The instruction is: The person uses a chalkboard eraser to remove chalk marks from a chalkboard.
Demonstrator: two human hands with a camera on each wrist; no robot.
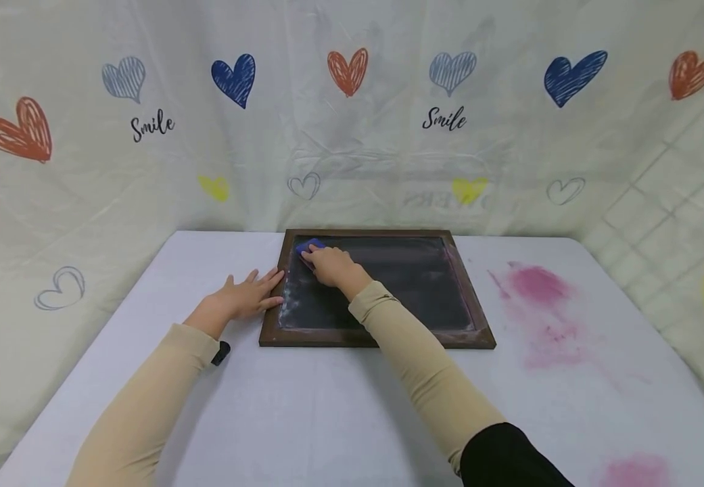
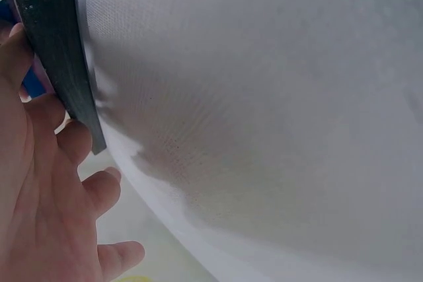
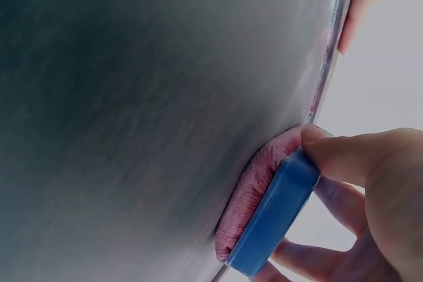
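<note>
A chalkboard (image 1: 382, 284) in a brown wooden frame lies on the table, its dark surface streaked with pale chalk smears along the left side. My right hand (image 1: 335, 265) grips a blue chalkboard eraser (image 3: 274, 212) between thumb and fingers. The eraser's pink fabric pad (image 3: 248, 196) presses on the board near its top left corner. Against the left side of the frame (image 2: 59, 51) rests my left hand (image 1: 245, 295), its fingers spread and fairly straight, fingertips on the wood.
White cloth covers the table (image 1: 303, 412). Pink powder stains (image 1: 540, 284) mark it right of the board, with another stain (image 1: 638, 470) at the near right. A pale curtain (image 1: 388, 155) printed with hearts hangs behind the table.
</note>
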